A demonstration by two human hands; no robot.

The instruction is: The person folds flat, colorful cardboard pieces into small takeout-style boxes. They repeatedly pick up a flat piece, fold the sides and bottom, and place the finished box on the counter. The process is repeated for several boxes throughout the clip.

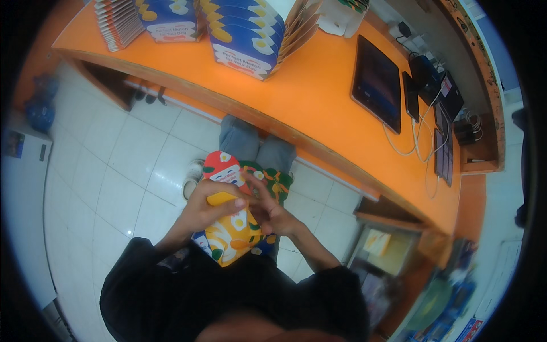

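Note:
Over my lap, my left hand [209, 200] grips the upper end of a yellow printed food carton [231, 236], thumb on the near face. My right hand [272, 212] is at the carton's right edge, its fingers bent against it; the exact contact is partly hidden. Beyond my hands lies a red printed carton piece [221, 163] with a rounded top. A green printed piece [279, 185] rests next to it on my knees. Below the yellow carton, blue printed pieces [201, 241] show at its sides.
Across the front runs an orange counter [319, 85]. It bears stacked blue cartons [245, 34], a row of folded cartons [117, 25], white-and-green packaging [342, 17], a tablet [376, 82] and phones with cables [411, 97]. A shelf [379, 248] stands at the right, a white cabinet [25, 211] at the left.

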